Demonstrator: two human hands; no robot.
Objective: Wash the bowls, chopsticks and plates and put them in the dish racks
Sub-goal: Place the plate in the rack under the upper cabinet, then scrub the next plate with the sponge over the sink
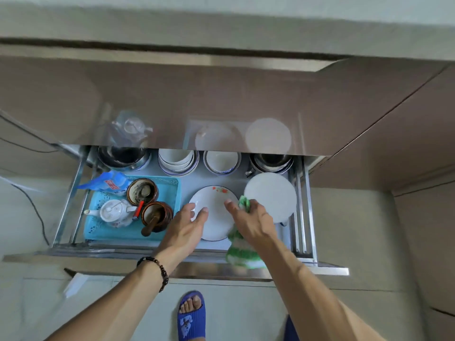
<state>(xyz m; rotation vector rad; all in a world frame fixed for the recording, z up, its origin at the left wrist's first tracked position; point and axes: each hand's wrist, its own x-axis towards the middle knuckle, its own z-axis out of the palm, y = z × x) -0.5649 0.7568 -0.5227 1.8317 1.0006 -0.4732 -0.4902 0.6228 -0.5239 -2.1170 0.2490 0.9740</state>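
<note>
Left hand (187,226), beaded bracelet at wrist, fingers spread loose, fingertips touching left rim of round white plate with red flower print (216,212). Right hand (251,221) clutched green-and-white knitted dishcloth (240,252), forefinger stretched over same plate. Plate lay flat in pulled-out steel drawer rack (305,210). Plain white plate (270,196) just right; stacked white bowls (177,161) far; blue plastic tray (170,190) left.
</note>
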